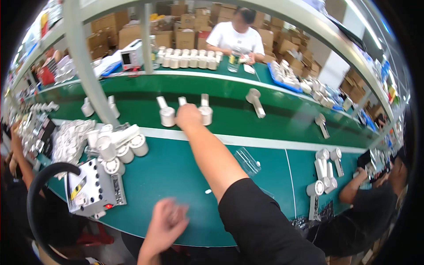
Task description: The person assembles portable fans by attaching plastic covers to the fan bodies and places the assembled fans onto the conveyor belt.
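Observation:
My right arm stretches forward to the green belt. There my right hand [189, 116] is closed around a white handheld device; only the device's upright handle [182, 100] shows above my fingers. A similar device [167, 116] with a round head stands just to the left, and another [206, 115] to the right, close to my hand. Near the table's front edge, my left hand [166, 224] is raised and blurred by motion. Its thumb is apart from its loosely bent fingers, and I see nothing held in it.
A grey powered box [90, 187] stands left beside piled white round parts [125, 152], with a black curved tube [33, 194] in front. A clear plastic piece [247, 161] lies mid-table. More devices [315, 189] lie right, near a co-worker [375, 198]. Another person [237, 37] sits across the belt [229, 106].

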{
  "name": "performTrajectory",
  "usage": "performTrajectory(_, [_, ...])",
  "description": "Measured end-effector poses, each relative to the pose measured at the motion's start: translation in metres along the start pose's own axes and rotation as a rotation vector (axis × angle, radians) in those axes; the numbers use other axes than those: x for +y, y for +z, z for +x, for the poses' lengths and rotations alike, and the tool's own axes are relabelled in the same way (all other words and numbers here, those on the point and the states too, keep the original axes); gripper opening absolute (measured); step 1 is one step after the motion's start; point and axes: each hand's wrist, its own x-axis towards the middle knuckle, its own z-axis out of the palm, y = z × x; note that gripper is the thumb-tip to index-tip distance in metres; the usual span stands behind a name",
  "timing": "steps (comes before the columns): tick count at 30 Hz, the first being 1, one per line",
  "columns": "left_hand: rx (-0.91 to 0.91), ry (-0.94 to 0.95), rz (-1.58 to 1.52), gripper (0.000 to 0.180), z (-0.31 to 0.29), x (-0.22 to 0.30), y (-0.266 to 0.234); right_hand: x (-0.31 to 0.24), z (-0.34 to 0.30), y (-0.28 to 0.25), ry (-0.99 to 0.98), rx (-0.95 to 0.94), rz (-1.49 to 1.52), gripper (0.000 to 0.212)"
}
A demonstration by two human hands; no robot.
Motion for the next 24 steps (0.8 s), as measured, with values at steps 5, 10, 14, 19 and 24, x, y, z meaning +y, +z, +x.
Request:
performTrajectory(5, [0.585,-0.11,-0.33,0.045,-0.166,-0.059,-0.088,0.034,-0.055,-0.125,-0.467,0.147,-0.073,0.057])
performTrajectory(10, [1.388,-0.014,0.133,0.04,-0.197,-0.082,-0.115,0.202,-0.192,-0.224,-0.533,0.034,-0.542,0.041])
performTrajectory(14, [1.382,0.191,0.37,0.032,-0.186,-0.11,-0.158,0.348,-0.335,-0.227,-0.345,-0.247,-0.915,0.058])
performTrajectory(19, [1.352,0.323,0.383,0.032,-0.176,-0.124,-0.163,0.384,-0.385,-0.199,-0.428,-0.192,-0.934,0.06])
performTrajectory(24, [1.469,0.296,0.235,0.034,-0.183,-0.119,-0.167,0.355,-0.385,-0.237,-0.273,-0.305,-0.514,0.069])
